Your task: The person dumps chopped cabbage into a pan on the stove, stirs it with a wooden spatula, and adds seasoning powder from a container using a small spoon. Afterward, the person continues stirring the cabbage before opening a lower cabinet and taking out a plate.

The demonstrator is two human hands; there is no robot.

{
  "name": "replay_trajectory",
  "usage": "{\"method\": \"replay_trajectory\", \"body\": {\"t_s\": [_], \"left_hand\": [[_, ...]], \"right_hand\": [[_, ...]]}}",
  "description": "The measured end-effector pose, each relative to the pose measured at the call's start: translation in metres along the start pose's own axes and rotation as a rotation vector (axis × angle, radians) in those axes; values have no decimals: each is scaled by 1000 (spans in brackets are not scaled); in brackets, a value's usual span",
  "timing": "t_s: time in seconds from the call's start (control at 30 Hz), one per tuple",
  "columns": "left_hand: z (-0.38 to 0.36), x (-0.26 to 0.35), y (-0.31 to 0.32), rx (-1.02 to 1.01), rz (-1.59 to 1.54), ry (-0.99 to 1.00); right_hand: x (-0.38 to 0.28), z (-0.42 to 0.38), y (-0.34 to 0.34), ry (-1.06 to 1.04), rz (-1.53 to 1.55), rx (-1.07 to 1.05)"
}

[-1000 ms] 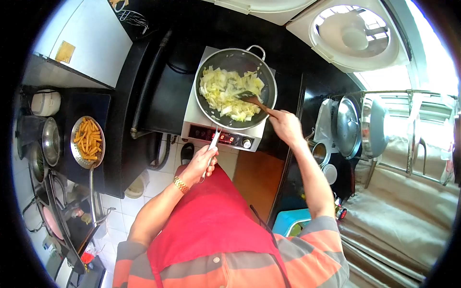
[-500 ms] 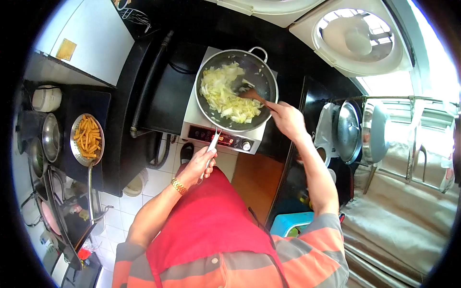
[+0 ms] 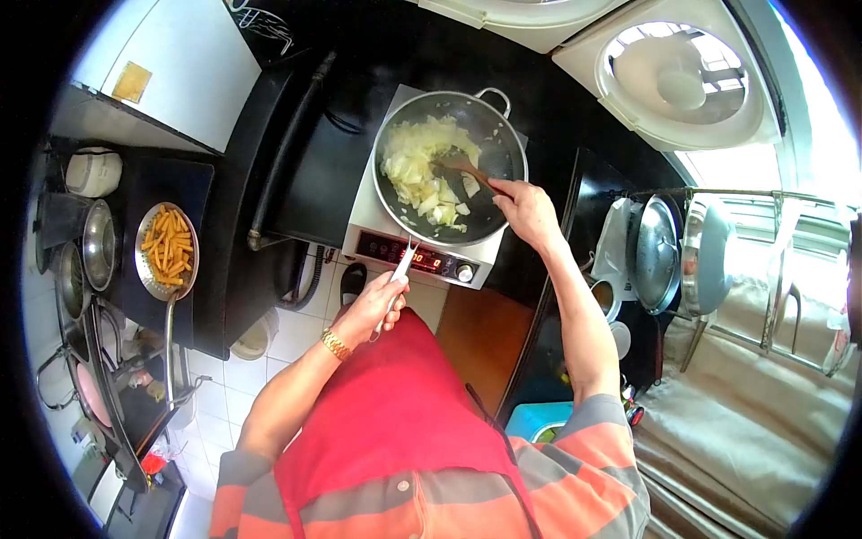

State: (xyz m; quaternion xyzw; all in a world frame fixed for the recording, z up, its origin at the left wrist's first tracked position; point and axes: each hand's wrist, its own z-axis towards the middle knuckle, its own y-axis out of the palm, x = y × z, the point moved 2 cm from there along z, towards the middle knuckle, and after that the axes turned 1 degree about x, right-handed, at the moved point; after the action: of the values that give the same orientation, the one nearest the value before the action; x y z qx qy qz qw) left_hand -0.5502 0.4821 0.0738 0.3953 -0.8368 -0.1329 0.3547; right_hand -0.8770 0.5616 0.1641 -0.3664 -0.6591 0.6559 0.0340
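Note:
A wok (image 3: 496, 144) sits on the induction cooker (image 3: 364, 216), whose red display is lit. My left hand (image 3: 375, 308) is wrapped round the wok's long pale handle (image 3: 404, 264), on the side near my body. In my right hand (image 3: 528, 214) is a wooden spatula (image 3: 476, 172), gripped at its upper end. Its blade rests among chopped pale yellow-green vegetables (image 3: 420, 166), which look like cabbage and lie mostly in the left and middle of the wok. Parts of the pieces are blurred.
On the left counter stands a steel pan (image 3: 146, 269) of fried strips (image 3: 168, 241), its handle pointing toward me. Steel bowls (image 3: 99, 244) are beside it. At right, lids (image 3: 658, 251) hang on a rack. A blue container (image 3: 530, 418) is near my right elbow.
My right hand has drawn slightly up and left with the spatula. The vegetables have shifted within the wok, with some pieces turned over. My left hand keeps its hold on the handle.

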Motion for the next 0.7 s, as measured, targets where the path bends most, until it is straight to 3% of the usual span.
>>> {"method": "replay_trajectory", "body": {"t_s": [0.17, 0.23, 0.4, 0.57, 0.63, 0.7], "left_hand": [[0, 0, 1, 12, 19, 5], [-1, -1, 1, 15, 22, 10], [1, -2, 1, 14, 19, 8], [0, -1, 0, 4, 20, -3], [1, -1, 1, 0, 20, -6], [0, -1, 0, 4, 12, -15]], "right_hand": [[-2, 33, 48, -62, 222, 19], [-11, 24, 63, -59, 74, -47], [-7, -20, 9, -66, -140, -92], [-25, -80, -46, 199, 237, -341], [-28, -90, -25, 187, 245, -382], [-13, -87, 24, 102, 83, -238]]}}
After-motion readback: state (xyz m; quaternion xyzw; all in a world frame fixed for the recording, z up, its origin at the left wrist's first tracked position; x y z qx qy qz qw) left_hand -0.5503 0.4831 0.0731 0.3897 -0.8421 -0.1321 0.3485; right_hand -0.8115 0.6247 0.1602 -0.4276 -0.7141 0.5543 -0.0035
